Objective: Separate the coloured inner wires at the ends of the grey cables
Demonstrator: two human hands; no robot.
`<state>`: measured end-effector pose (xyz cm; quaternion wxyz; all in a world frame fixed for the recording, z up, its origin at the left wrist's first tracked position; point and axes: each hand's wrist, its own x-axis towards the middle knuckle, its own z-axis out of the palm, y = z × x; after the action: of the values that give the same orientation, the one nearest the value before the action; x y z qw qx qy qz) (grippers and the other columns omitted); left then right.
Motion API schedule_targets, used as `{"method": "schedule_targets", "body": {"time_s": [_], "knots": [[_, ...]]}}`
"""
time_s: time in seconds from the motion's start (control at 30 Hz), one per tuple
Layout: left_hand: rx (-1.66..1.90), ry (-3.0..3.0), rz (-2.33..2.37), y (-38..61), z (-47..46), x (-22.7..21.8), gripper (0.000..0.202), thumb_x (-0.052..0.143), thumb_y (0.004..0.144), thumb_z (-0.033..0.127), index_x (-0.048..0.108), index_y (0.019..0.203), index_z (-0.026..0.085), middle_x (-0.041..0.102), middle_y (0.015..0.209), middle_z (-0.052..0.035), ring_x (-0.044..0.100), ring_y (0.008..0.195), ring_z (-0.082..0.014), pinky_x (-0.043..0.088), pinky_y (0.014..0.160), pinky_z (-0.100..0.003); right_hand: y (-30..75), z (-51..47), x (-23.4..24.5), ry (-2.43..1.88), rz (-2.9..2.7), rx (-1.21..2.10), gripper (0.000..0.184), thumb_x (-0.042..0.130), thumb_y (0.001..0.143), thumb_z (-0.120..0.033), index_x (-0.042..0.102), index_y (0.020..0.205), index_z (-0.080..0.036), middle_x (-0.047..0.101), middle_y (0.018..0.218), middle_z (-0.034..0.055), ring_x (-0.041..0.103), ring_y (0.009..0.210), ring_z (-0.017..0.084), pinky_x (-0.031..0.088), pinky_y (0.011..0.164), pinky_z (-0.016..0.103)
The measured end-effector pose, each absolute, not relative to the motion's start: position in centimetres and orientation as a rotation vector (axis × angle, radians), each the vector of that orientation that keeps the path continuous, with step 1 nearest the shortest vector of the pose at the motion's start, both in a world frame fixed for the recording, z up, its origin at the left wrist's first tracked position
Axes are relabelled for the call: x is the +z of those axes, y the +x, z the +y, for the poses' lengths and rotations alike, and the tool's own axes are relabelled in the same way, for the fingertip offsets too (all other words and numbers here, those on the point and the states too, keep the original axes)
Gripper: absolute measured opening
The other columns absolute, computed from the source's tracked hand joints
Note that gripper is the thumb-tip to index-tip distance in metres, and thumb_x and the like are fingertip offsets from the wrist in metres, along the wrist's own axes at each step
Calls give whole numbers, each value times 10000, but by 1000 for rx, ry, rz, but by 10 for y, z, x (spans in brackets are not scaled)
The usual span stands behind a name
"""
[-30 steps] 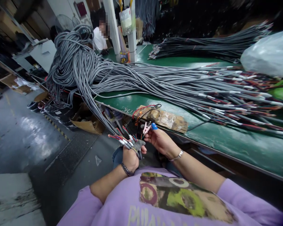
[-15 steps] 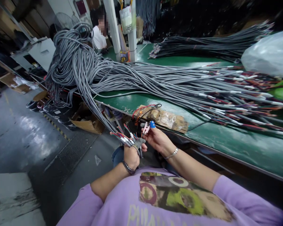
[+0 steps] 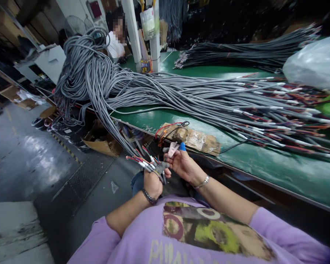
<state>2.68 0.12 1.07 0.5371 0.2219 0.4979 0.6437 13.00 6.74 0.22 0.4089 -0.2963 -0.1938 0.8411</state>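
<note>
The left grip (image 3: 153,184) is closed tight around a bunch of gray cables (image 3: 125,141). Their white ends (image 3: 145,166) and thin colored wires (image 3: 132,158) poke out just past it, mostly to the left. The right grip (image 3: 183,165), near the left one, pinches a small pink tool (image 3: 172,149) close to the wires. A blue cover (image 3: 182,146) is on one of its fingertips. Just past the right grip, a brown block (image 3: 195,138) lies at the edge of the green surface (image 3: 264,167). A big gray pile (image 3: 154,91) of cables lies farther away from both grips.
</note>
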Motion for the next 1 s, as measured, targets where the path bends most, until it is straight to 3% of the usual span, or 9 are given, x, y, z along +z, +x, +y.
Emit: {"method": "schedule_targets", "body": {"time_s": [0.17,0.4,0.7,1.0], "knots": [[1542,518,1172,25,-1,13,272,703,639,406,635,658,144,591,469,-2,537,438,-104,407,439,-212,136,69,4,-738,-518,2153,492,488,784,-658,634,751,-189,645,744,42,569,635,133,481,617,257],[1505,545,1136,25,-1,17,297,697,644,423,651,688,132,586,460,-5,523,424,-99,403,449,-215,142,74,7,-702,-601,2165,299,573,822,-483,643,796,-193,665,820,32,566,667,116,475,651,251],[1485,547,1099,26,1,4,295,704,653,418,629,633,133,572,452,-2,584,472,-131,458,494,-240,145,52,7,-496,-927,2242,209,727,713,-276,640,858,-152,623,699,21,574,570,144,455,590,322],[1438,566,1154,24,-1,2,310,719,636,419,628,586,127,573,443,-15,605,494,-147,481,498,-247,142,51,3,-546,-993,2172,199,712,730,-305,643,829,-147,609,598,10,562,516,144,450,575,324]]}}
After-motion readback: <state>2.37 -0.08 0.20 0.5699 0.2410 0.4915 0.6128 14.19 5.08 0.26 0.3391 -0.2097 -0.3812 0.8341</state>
